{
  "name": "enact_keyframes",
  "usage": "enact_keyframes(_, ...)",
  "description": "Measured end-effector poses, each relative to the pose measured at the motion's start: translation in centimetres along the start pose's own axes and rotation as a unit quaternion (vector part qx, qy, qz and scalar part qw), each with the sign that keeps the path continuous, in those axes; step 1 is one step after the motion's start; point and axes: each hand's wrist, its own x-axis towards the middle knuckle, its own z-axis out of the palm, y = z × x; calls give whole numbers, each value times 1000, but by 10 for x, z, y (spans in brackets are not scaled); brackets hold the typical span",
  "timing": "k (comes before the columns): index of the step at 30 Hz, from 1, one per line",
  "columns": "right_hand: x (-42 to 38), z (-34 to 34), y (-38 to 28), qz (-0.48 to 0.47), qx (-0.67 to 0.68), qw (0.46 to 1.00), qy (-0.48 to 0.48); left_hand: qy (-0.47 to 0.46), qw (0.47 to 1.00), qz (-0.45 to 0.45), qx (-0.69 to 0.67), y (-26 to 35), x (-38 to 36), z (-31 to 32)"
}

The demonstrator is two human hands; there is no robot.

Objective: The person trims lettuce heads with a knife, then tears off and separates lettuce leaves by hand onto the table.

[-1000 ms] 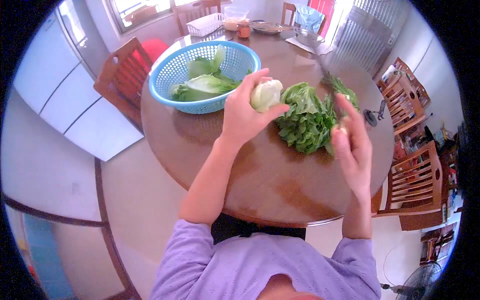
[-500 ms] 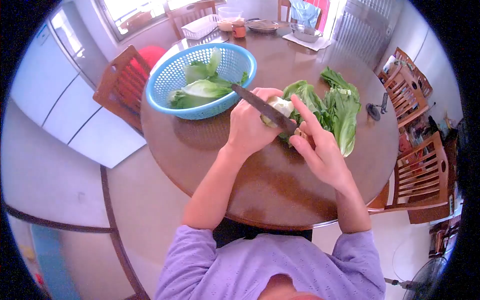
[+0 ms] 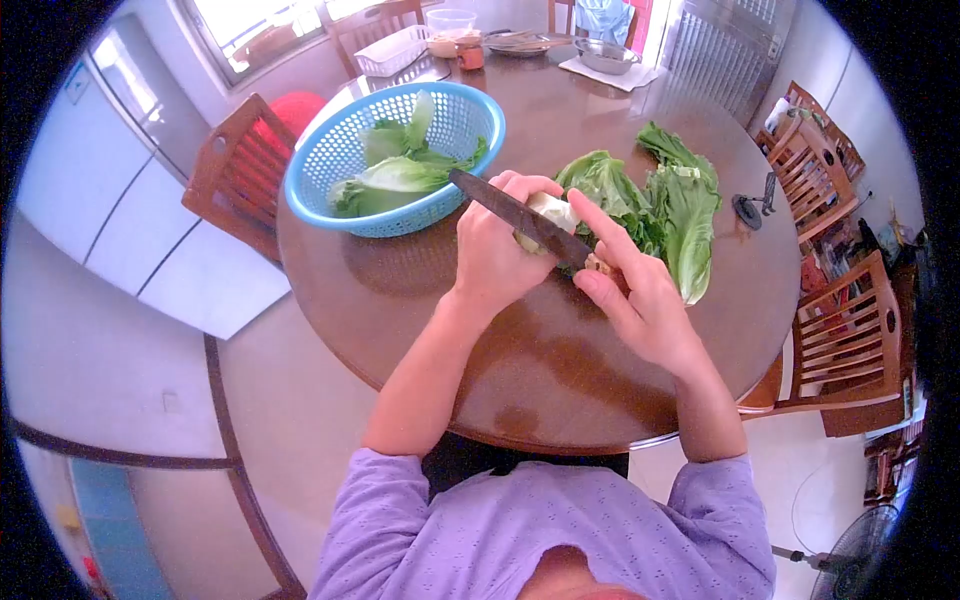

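Observation:
My left hand (image 3: 500,248) is closed around the pale stem end of a leafy vegetable (image 3: 553,212), over the middle of the round table. Its green leaves (image 3: 607,188) spread beyond my hands. In my right hand (image 3: 640,300) is the handle of a dark-bladed knife (image 3: 515,212), the blade slanting up and left across the stem and beside my left fingers. More leafy greens (image 3: 688,215) lie on the table at the right. Several loose leaves (image 3: 395,180) sit in a blue perforated basket (image 3: 300,205) left of my hands.
Toward the back of the round table (image 3: 540,400) are a white basket (image 3: 392,50), a red-brown jar (image 3: 469,53), a plate (image 3: 515,42) and a metal bowl (image 3: 607,56). A dark stand (image 3: 747,210) is at the right. Wooden chairs (image 3: 845,345) surround the table.
The view has shifted slightly. Both hands keep their holds, and the knife remains across the stem with nearly the same slant.

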Motion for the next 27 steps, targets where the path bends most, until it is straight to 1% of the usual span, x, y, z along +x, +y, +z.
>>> enact_keyframes(7, -4, 8, 4, -21, 5, 999, 43, 58, 998, 21, 11, 3, -7, 5)
enact_keyframes(18, 1, 20, 5, -28, -26, 987, 155, 89, 995, 9, 34, 4, -13, 16)
enact_keyframes(21, 2, 13, 5, -16, -16, 994, 107, 83, 997, 6, 4, 3, -10, 13)
enact_keyframes(24, 5, -5, 3, -38, -24, 998, 39, 71, 997, -16, -20, 2, -8, 9)
enact_keyframes(27, 4, -2, 3, -15, -52, 997, 56, 75, 995, -48, -42, 4, -10, 13)
